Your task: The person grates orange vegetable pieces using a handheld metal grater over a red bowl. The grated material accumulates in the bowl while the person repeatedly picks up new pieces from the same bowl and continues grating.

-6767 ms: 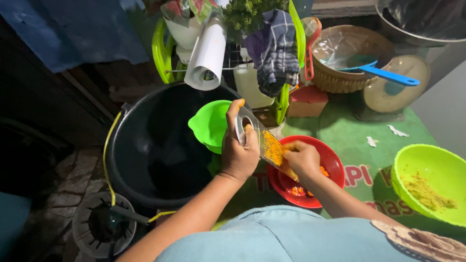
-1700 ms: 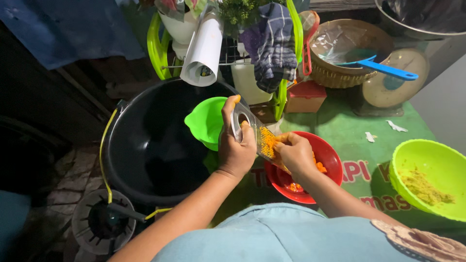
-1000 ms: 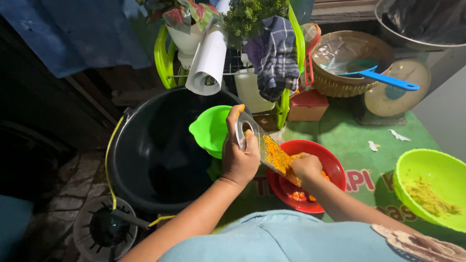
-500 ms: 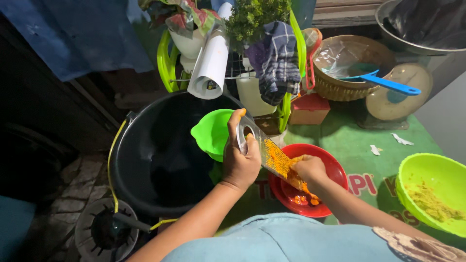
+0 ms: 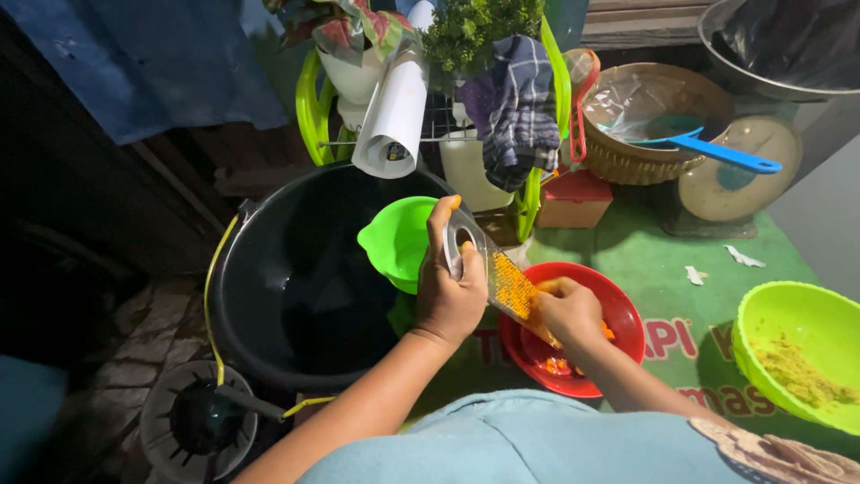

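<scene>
My left hand [image 5: 451,291] grips the top handle of a flat metal grater [image 5: 491,273], which slants down to the right over a red bowl [image 5: 618,316]. The grater's face is coated with orange shreds. My right hand [image 5: 569,311] presses a small orange piece, mostly hidden under my fingers, against the grater's lower end. Orange gratings lie in the red bowl below. A small green bowl [image 5: 396,237] sits just left of my left hand.
A large black bucket [image 5: 287,287] stands at the left beside the green-covered table [image 5: 654,255]. A lime bowl [image 5: 793,354] with yellow shreds sits at right. Behind are a dish rack with a checked cloth [image 5: 515,108], a paper roll [image 5: 394,112], a wicker basket [image 5: 649,121] and a blue-handled utensil [image 5: 721,154].
My right hand has slid up and down along the grater, and is now at its lower end. The camera view has shifted slightly; my left hand keeps its hold.
</scene>
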